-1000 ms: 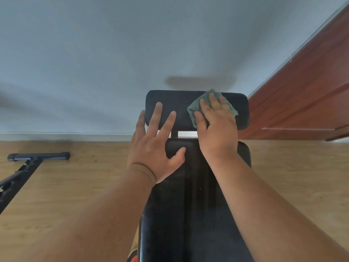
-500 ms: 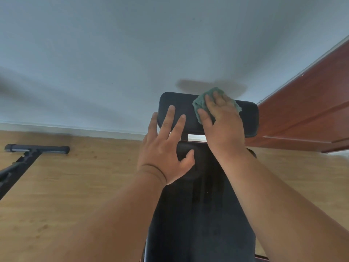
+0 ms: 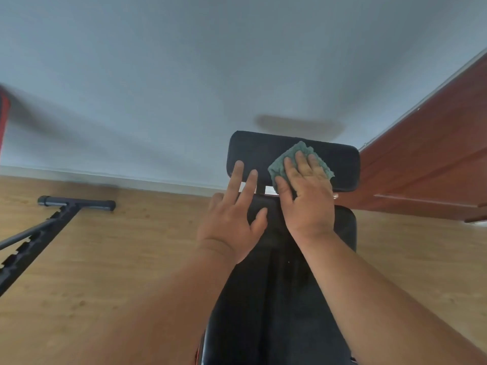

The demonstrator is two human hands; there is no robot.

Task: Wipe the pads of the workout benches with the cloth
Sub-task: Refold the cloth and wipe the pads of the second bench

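Head view. The right hand (image 3: 307, 198) lies flat, fingers straight, pressing the green cloth (image 3: 295, 160) onto the head pad (image 3: 253, 151) at the bench's far end, right of the pad's centre. The left hand (image 3: 234, 219) is spread wide and holds nothing, its fingertips touching the head pad's near left edge, its thumb over the long pad (image 3: 276, 312). A second bench's frame (image 3: 52, 219) lies on the wood floor (image 3: 118, 259), well apart to the left.

A dark metal frame (image 3: 47, 227) with a T-shaped foot is lying on the wooden floor (image 3: 118, 272) at left. A reddish-brown wooden door (image 3: 432, 164) is standing against the pale wall (image 3: 184, 75) at right.
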